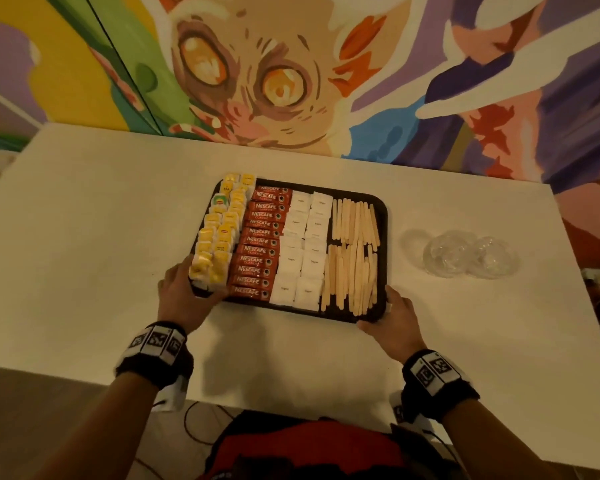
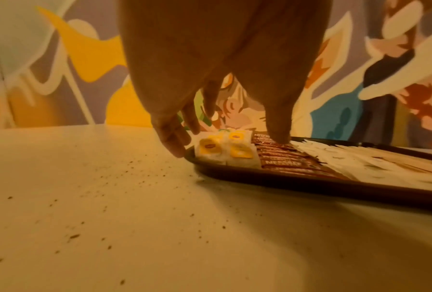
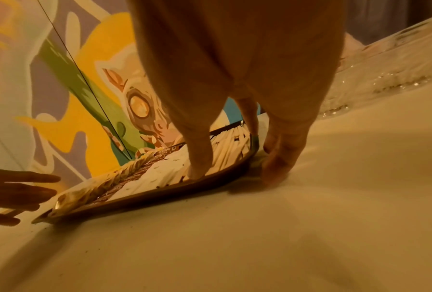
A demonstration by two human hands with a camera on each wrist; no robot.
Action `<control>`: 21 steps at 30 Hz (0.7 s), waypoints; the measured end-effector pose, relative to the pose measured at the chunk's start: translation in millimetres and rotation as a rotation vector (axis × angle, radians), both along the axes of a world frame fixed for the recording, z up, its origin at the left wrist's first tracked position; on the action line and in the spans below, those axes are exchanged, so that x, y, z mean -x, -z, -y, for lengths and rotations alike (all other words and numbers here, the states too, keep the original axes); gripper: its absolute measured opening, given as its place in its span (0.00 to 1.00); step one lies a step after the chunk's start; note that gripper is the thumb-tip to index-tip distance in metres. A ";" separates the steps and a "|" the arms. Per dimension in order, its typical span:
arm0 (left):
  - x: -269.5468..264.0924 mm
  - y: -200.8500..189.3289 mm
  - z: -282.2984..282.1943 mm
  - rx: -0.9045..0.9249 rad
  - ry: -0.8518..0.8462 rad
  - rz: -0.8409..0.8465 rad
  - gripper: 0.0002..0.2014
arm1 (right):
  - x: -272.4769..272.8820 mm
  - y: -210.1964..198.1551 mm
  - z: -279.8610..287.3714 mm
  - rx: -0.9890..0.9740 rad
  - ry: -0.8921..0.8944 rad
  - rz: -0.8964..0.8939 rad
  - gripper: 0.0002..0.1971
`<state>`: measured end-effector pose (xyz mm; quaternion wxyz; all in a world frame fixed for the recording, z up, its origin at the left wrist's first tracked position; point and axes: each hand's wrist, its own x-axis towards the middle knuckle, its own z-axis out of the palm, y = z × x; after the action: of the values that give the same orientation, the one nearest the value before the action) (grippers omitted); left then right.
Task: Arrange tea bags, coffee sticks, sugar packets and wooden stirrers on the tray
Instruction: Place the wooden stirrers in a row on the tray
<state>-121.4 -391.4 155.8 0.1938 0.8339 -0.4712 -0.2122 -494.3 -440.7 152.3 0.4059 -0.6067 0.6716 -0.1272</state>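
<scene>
A black tray [image 1: 382, 216] lies on the white table. From left to right it holds yellow tea bags [image 1: 219, 237], red coffee sticks [image 1: 260, 244], white sugar packets [image 1: 303, 247] and wooden stirrers [image 1: 355, 251]. My left hand [image 1: 186, 294] is at the near left corner. Its straight fingers [image 2: 174, 146] reach down beside the rim, and its thumb hovers over the coffee sticks [image 2: 284, 164]. My right hand [image 1: 394, 313] grips the near right corner, thumb [image 3: 199, 168] on the rim and fingers curled against the outer edge.
Clear plastic lids [image 1: 465, 254] lie on the table [image 1: 101, 237] to the right of the tray. A painted mural wall rises right behind the far table edge. Dark crumbs speckle the tabletop [image 2: 84, 197] left of the tray.
</scene>
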 end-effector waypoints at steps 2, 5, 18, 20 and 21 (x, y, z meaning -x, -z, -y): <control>-10.6 8.3 3.9 -0.085 0.013 -0.004 0.51 | -7.5 2.7 -2.1 -0.016 0.012 -0.010 0.40; -24.4 21.0 11.4 -0.179 0.050 0.013 0.59 | -17.6 5.7 -1.5 -0.033 0.064 -0.019 0.43; -42.1 31.7 33.5 -0.234 0.081 -0.048 0.59 | -38.9 3.5 19.1 -0.104 0.158 -0.140 0.47; -43.9 33.2 40.3 -0.243 0.074 -0.046 0.60 | -41.2 4.8 29.0 -0.116 0.149 -0.168 0.50; -44.5 33.3 44.3 -0.248 0.070 -0.048 0.61 | -42.2 6.1 34.3 -0.114 0.150 -0.171 0.52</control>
<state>-76.9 -435.7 122.5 0.0929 0.8291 -0.4654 -0.2955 -452.0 -475.0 146.2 0.3703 -0.5392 0.7534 -0.0664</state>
